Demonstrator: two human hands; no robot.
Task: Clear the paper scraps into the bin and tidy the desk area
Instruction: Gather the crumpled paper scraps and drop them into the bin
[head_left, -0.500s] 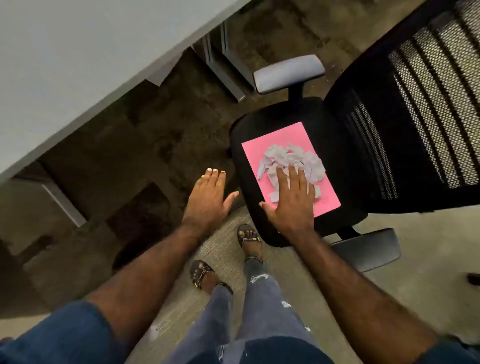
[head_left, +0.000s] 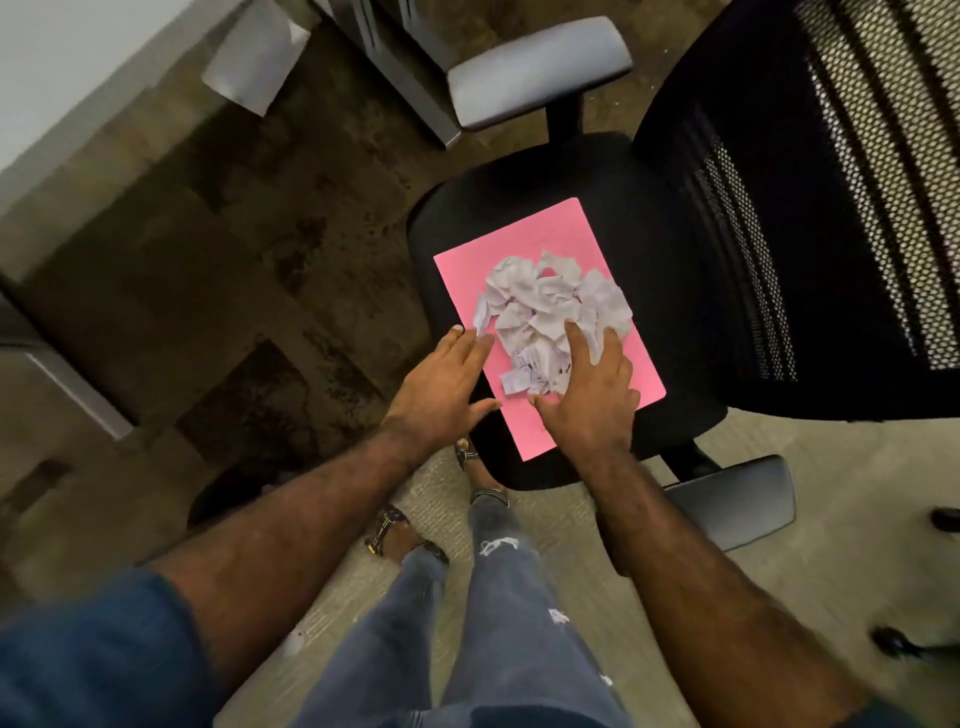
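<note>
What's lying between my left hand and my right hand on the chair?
In the head view, white paper scraps piled on a pink sheet lie between the left hand and right hand.

No text, label, brand or number can be read anywhere. Some of the paper scraps (head_left: 550, 317) heaped on the pink sheet (head_left: 550, 244) carry faint dark marks (possibly handwriting or print, near the lower part of the heap), but they are too small and blurred to make out. The pink sheet itself shows no legible writing, and the office chair (head_left: 769, 218) under the sheet bears no visible logo or tag.
</note>
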